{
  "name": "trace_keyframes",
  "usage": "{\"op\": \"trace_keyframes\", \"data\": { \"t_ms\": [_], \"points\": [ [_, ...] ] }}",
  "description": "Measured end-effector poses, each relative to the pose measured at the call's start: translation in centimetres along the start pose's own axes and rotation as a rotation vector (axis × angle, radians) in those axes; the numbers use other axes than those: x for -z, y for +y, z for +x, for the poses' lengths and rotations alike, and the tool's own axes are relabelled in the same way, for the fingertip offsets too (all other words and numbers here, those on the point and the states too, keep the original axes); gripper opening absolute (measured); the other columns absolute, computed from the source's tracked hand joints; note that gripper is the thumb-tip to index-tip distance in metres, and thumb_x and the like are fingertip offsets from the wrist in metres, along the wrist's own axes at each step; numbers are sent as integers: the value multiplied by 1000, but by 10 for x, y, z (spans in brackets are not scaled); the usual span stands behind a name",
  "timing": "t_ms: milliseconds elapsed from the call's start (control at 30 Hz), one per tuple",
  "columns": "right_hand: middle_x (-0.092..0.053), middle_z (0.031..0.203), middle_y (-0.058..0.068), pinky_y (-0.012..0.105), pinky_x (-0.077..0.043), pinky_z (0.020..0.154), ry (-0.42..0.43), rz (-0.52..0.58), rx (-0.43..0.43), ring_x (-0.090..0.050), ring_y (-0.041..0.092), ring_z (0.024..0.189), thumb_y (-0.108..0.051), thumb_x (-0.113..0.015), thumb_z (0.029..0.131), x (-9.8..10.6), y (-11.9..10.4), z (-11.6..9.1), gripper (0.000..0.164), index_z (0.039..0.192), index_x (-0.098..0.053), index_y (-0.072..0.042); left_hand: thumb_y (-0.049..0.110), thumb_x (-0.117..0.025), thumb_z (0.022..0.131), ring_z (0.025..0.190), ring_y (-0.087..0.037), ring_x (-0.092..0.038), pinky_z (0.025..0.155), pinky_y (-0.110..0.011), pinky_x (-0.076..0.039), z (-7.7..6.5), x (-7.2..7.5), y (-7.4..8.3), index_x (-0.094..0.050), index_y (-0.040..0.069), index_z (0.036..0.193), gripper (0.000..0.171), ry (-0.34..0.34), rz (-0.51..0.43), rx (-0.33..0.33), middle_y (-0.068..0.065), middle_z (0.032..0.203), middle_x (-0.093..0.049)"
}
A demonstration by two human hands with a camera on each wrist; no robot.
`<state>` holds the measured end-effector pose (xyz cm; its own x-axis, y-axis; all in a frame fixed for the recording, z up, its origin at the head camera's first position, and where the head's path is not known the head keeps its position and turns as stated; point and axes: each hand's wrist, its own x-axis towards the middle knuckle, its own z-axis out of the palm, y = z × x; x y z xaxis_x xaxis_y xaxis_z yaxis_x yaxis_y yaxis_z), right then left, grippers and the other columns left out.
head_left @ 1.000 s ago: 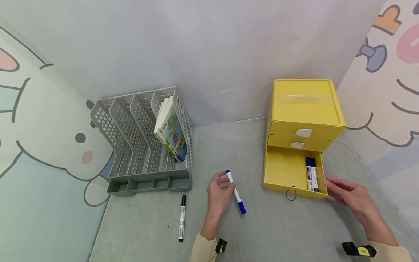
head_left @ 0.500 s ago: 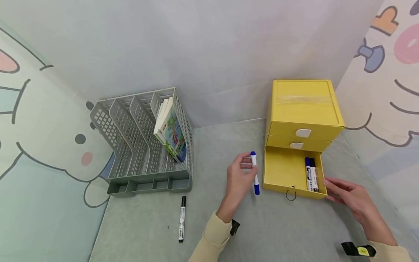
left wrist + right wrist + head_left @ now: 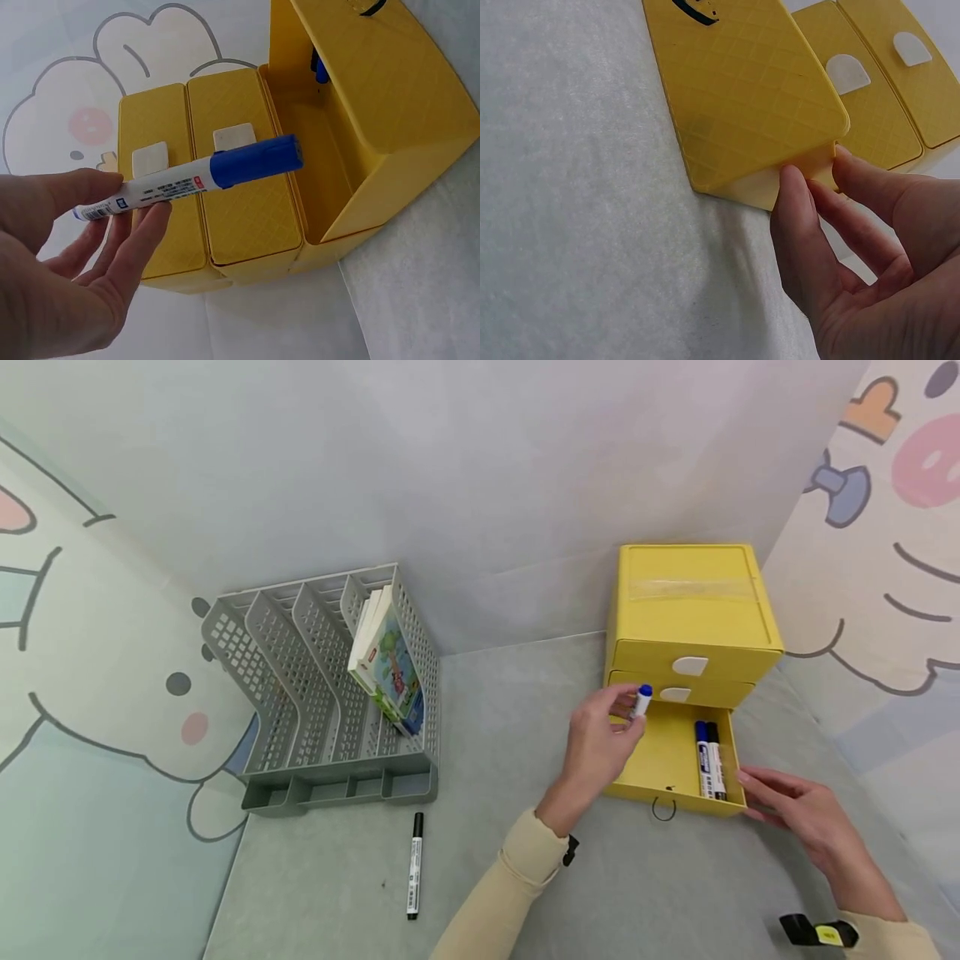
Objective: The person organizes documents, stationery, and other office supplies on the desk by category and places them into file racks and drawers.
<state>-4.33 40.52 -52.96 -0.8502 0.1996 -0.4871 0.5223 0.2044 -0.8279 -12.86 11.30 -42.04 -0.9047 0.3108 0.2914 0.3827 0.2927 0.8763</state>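
My left hand pinches a white marker with blue caps between thumb and fingers. In the head view that marker overlaps the back left of the pulled-out bottom drawer of a yellow drawer box. The left wrist view shows the marker's blue end pointing toward the drawer's opening. At the drawer's right side wall, my right hand grips with its thumb at the rim and fingers against the outside. Inside the drawer, along its right side, lie a blue-capped marker and a black-capped marker.
A grey perforated file rack stands at the left, with several books in its right slot. A black-capped marker lies on the grey table in front of it. A thin dark ring hangs on the drawer front.
My left hand has carried the blue-capped marker rightward from the table's middle to over the drawer, tilting it more toward upright. My right hand has stayed at the drawer's side.
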Motion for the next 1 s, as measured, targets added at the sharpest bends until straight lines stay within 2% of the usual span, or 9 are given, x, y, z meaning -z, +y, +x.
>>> {"op": "trace_keyframes", "data": {
  "t_ms": [100,300,467,567,700,800,1000],
  "points": [
    [-63,101,-24,35,-61,78,-1,8,-7,-70,1,85,-50,-75,92,-1,0,0,69,139,-63,-1,5,-74,95,91,-2,-64,74,-6,-49,4,-11,-2,-68,6,123,29,-79,127,-91,-3,106,-70],
    [-63,102,-22,34,-62,78,7,0,3,-70,0,85,-50,-74,92,-3,0,-2,69,139,-62,0,16,-71,99,90,0,-60,75,-3,-42,11,-33,-15,-67,15,130,31,-278,549,-369,4,115,-68],
    [-63,101,-24,35,-62,78,0,17,8,-70,1,85,-49,-74,93,-3,0,-3,66,137,-65,-2,17,-63,103,91,0,-60,74,-5,-43,16,-47,-27,-66,20,136,33,-435,766,-514,7,117,-67],
    [-62,101,-24,35,-61,78,2,15,11,-70,0,85,-49,-74,93,-3,-1,-2,67,138,-64,-1,17,-61,104,96,-1,-60,77,-6,-45,20,-56,-33,-64,22,138,34,-524,863,-569,7,120,-65],
    [-63,102,-23,35,-61,79,-1,12,12,-70,0,86,-50,-73,93,-3,-1,-2,72,141,-59,2,19,-61,105,103,-3,-57,88,-8,-45,24,-66,-40,-61,24,141,36,-637,945,-602,7,124,-62],
    [-64,104,-21,35,-61,79,-8,16,17,-70,0,87,-49,-72,94,-3,-1,-2,73,142,-58,4,18,-59,106,106,-5,-57,90,-10,-45,26,-75,-45,-60,26,142,37,-688,989,-619,7,125,-63],
    [-63,104,-24,34,-61,78,-8,32,28,-69,-1,87,-47,-72,95,-3,0,-3,67,140,-61,2,18,-51,110,103,-6,-58,86,-13,-45,29,-90,-51,-61,30,136,31,-772,1092,-652,11,124,-65]
  ]
}}
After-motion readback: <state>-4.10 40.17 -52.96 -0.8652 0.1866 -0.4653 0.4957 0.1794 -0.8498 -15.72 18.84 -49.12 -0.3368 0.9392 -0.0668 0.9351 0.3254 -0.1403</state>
